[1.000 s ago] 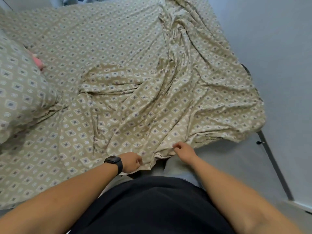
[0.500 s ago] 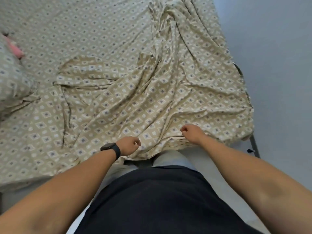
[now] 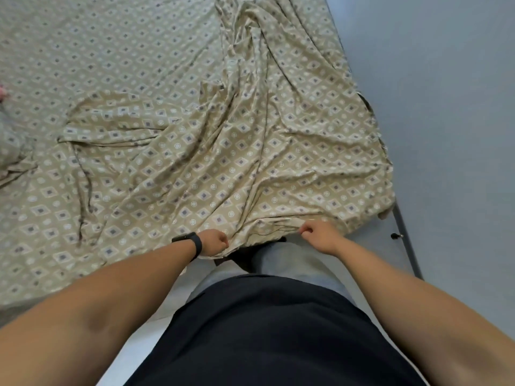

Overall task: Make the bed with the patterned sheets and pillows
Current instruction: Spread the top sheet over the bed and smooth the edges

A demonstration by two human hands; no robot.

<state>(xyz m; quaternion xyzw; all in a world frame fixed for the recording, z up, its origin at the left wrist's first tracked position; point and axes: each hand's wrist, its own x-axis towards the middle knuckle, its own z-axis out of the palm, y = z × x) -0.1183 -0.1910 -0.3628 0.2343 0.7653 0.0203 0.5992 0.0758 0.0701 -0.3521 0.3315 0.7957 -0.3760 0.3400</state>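
**Both hands on the sheet's near edge**

Left hand (image 3: pixel 213 242), smartwatch (image 3: pixel 192 242) at the wrist, and right hand (image 3: pixel 320 235) each grip the rumpled patterned top sheet (image 3: pixel 223 168) at the bed's foot. A pillow (image 3: pixel 9 140) peeks in far left; metal bed frame (image 3: pixel 405 235) right, beside the wall (image 3: pixel 446 107).

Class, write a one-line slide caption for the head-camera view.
Both hands, left hand and right hand, grip the near edge of the rumpled patterned sheet.

Loose top sheet (image 3: pixel 223 162) is lying bunched in ridges across the bed's near right corner, so that's what's getting in the way. Left of those folds, flat fabric is giving open room. Right of the sheet, a metal bed rail (image 3: pixel 405 235) is edging bare floor (image 3: pixel 446 135).
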